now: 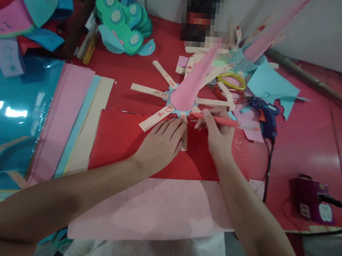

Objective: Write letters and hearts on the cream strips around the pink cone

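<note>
Nearest the body, a pink sheet (153, 208) is lying along the desk's (292, 152) edge, partly covered by a red sheet (123, 144). Above the red sheet, the left of the hands (162, 143) is being held palm down, its fingers bent and close together, pressing a lettered strip and hiding part of it. The right hand (221, 135) is being kept closed around a red marker (218, 119), whose tip is pointing at the same strip. To the right, a purple socket box (315, 200) is sitting near, and a blue glue gun (267, 117) is crowding the right hand among paper scraps; to the left, coloured sheets (68, 121) are being overlapped. At the red sheet's far edge, the paper craft (188, 90) is standing: a pink cone is rising from a scalloped blue base, ringed by cream strips, some being marked by red letters such as B, C and D. Behind it, yellow-handled scissors (233, 81), green cutouts (119, 23) and another pink cone (261, 44) are resting.
</note>
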Available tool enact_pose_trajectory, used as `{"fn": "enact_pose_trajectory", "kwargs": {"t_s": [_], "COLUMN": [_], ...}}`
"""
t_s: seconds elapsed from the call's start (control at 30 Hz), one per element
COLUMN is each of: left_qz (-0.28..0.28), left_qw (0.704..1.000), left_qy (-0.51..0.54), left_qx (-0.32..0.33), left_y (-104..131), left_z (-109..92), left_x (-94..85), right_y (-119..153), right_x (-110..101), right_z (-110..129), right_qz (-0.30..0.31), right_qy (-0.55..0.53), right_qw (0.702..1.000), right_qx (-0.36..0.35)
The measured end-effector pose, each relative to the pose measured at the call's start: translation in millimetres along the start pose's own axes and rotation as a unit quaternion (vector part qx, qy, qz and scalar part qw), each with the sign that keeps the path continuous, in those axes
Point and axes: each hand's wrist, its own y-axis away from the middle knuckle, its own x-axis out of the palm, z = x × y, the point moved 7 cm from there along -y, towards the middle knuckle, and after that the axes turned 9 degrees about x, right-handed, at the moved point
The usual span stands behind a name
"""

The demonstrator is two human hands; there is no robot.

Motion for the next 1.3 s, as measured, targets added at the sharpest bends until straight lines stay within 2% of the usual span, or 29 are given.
{"fn": "enact_pose_trajectory", "kwargs": {"t_s": [0.23, 0.53, 0.77, 1.07, 1.3], "left_qz": [-0.021, -0.006, -0.004, 0.003, 0.01], "left_qw": [0.999, 0.999, 0.998, 0.997, 0.996], "left_qy": [-0.017, 0.037, 0.052, 0.06, 0.067], "left_qx": [0.018, -0.036, -0.045, -0.055, -0.052], "left_y": [0, 2, 1, 2, 2], "left_z": [-3, 6, 7, 8, 8], "left_x": [-5.5, -1.7, -2.4, -0.9, -0.2], "right_y": [5, 9, 7, 9, 8], "right_x": [-1, 9, 5, 9, 6], "right_z": [7, 9, 8, 9, 9], "right_qz": [-0.017, 0.046, 0.019, 0.05, 0.022], "right_qy": [0.026, 0.079, 0.092, 0.101, 0.115], "right_qw": [0.999, 0.996, 0.996, 0.993, 0.993], "right_qx": [0.011, 0.011, 0.01, 0.025, 0.017]}}
